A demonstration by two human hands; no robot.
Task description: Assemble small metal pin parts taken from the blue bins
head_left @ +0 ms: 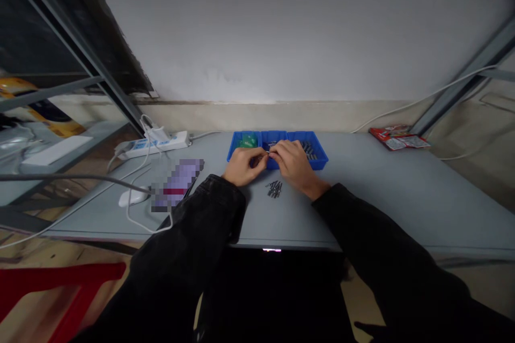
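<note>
My left hand (246, 165) and my right hand (293, 165) meet fingertip to fingertip over the front of the blue bins. Both are closed in a pinch around a small, shiny metal piece (269, 153), too small to name and mostly covered by the fingers. Of the three joined blue bins, the left bin (230, 151) has green pieces (248, 141) in it. Some thin metal parts (272, 143) show in the middle one, partly behind my hands. Grey metal cylinders (309, 149) fill part of the right one. A small pile of metal pins (274, 189) lies on the table in front of my hands.
To the left, a white power strip (161, 144) with cables, a blurred-out phone (179, 182) and a white mouse-like object (134, 197) are on the grey table (386, 193). A red packet (398, 138) lies at the back right. A red stool (60, 289) stands lower left.
</note>
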